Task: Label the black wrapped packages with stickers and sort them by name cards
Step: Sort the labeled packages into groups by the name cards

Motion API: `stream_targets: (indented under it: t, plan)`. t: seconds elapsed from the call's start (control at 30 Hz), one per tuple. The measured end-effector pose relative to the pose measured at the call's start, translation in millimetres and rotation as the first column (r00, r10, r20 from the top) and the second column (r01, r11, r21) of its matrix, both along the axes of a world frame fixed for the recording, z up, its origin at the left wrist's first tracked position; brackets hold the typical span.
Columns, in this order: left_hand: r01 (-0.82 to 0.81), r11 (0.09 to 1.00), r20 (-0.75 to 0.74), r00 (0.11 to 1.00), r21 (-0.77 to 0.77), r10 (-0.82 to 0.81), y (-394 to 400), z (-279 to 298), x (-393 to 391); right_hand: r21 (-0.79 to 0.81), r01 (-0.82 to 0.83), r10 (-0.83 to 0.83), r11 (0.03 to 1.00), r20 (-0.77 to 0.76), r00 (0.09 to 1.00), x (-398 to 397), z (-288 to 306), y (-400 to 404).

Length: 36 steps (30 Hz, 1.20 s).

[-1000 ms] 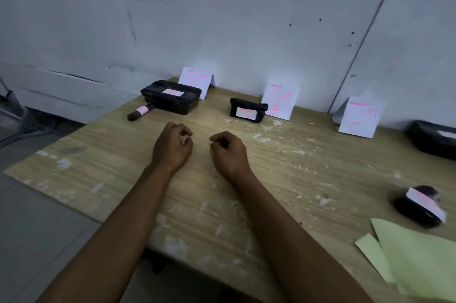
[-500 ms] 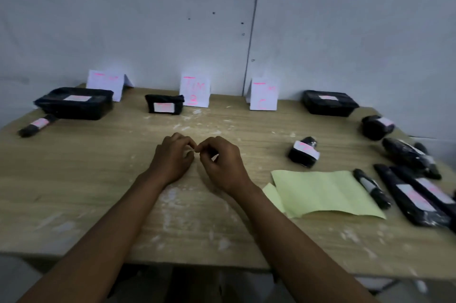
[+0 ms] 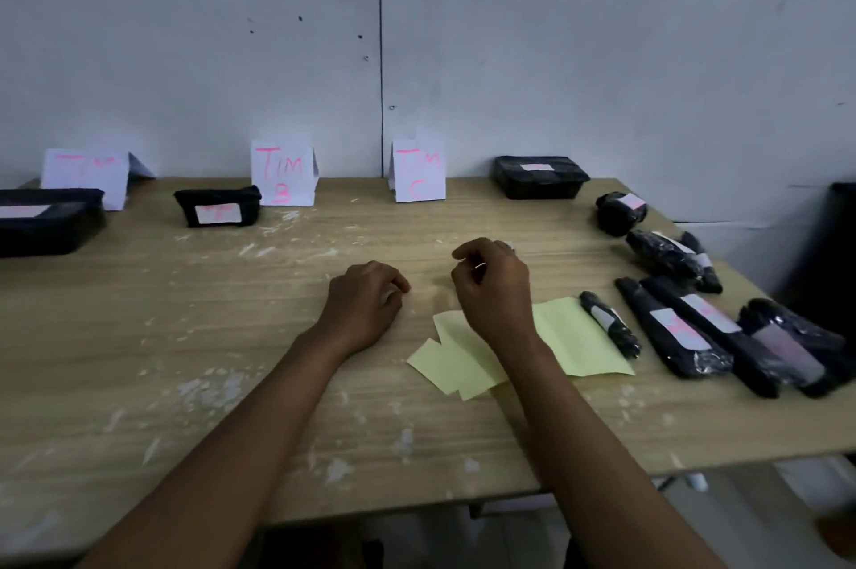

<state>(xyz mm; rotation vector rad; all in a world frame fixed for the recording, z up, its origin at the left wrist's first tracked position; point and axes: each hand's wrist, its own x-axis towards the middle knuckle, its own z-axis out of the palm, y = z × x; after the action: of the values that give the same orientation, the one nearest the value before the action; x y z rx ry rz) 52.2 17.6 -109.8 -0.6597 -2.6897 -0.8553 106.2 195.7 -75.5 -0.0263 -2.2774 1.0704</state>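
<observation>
Three white name cards with pink writing stand along the wall: a left card (image 3: 85,174), a middle card (image 3: 282,172) and a right card (image 3: 419,170). A labelled black box (image 3: 46,221) lies by the left card. A small labelled black package (image 3: 217,207) lies beside the middle card. Another black box (image 3: 539,177) sits at the back right. Several labelled black packages (image 3: 671,327) lie at the right. My left hand (image 3: 366,304) rests curled on the table (image 3: 231,337), holding nothing. My right hand (image 3: 493,286) hovers curled above the yellow backing sheet (image 3: 574,337); what its fingers hold is hidden.
A round black package (image 3: 620,211) and a thin black roll (image 3: 609,327) lie near the table's right edge. Cut yellow paper pieces (image 3: 444,364) lie beside my right wrist. White scraps are scattered over the wood. The wall stands close behind the cards.
My view has swung right, bringing the pile of packages into sight. My right hand has left my left hand and moved right over the yellow sheet, covering the spot where a small labelled package lay.
</observation>
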Motion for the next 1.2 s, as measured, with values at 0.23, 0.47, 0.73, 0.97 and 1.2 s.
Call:
stream_targets:
  t: [0.23, 0.47, 0.73, 0.97, 1.2]
  plan:
    - [-0.05, 0.999, 0.054, 0.997, -0.005, 0.05, 41, 0, -10, -0.059, 0.322, -0.31, 0.945, 0.151, 0.939, 0, -16, 37]
    - [-0.04, 0.998, 0.175, 0.983, -0.049, 0.048, 61, 2, -18, 0.157, 0.377, -0.404, 0.913, 0.479, 0.779, -3, -15, 42]
    - [0.069, 0.981, 0.144, 0.985, 0.183, -0.096, 55, -6, -15, -0.048, 0.283, -0.235, 0.958, 0.433, 0.87, -7, -18, 46]
    - [0.137, 0.914, 0.154, 0.966, 0.381, -0.209, 52, -5, -14, -0.176, 0.104, -0.047, 0.979, 0.304, 0.952, -2, -20, 41]
    - [0.104, 0.907, 0.157, 0.971, 0.409, -0.182, 52, -6, -16, -0.22, 0.041, 0.022, 0.975, 0.275, 0.961, 0, -21, 41]
